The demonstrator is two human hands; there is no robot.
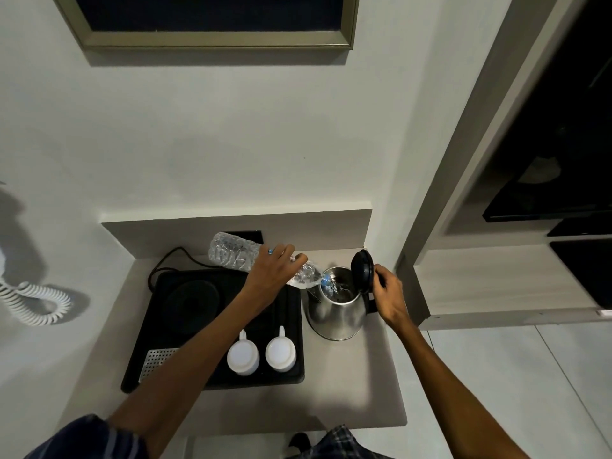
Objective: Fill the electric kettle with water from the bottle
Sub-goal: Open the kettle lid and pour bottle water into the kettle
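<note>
A steel electric kettle point(334, 313) stands on the grey counter, right of the black tray, with its black lid point(362, 271) swung up. My left hand point(271, 276) grips a clear plastic water bottle point(231, 251), tipped almost flat with its neck over the kettle's mouth. Water runs from the neck into the kettle. My right hand point(389, 293) is closed around the kettle's black handle, just behind the raised lid.
A black tray point(294, 369) holds the round kettle base point(195, 298), two upside-down white cups point(243, 354) point(280, 352) and a perforated metal plate point(155, 361). A black cord point(165, 263) runs to the wall socket. A coiled white cord point(33, 303) hangs left. Dark shelves stand right.
</note>
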